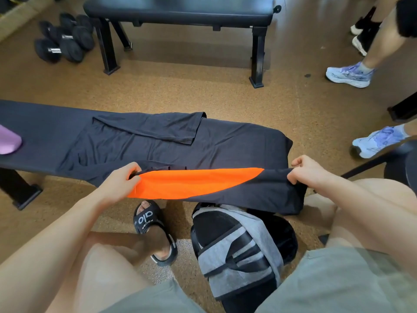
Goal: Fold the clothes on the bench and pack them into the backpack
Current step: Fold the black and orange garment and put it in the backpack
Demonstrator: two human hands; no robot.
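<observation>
A dark garment with an orange panel (194, 182) is stretched between my hands just in front of the bench (29, 129). My left hand (121, 179) pinches its left end and my right hand (309, 171) pinches its right end, which hangs down. Another dark garment (146, 141) lies spread flat on the bench top with one flap folded over. The grey and black backpack (237, 251) stands on the floor between my knees, under the held garment.
A pink object (9, 138) sits at the bench's left end. A second black bench (180, 12) stands further back, with dumbbells (63, 37) to its left. Another person's legs and pale sneakers (347, 74) are at the right. My sandalled foot (153, 229) is beside the backpack.
</observation>
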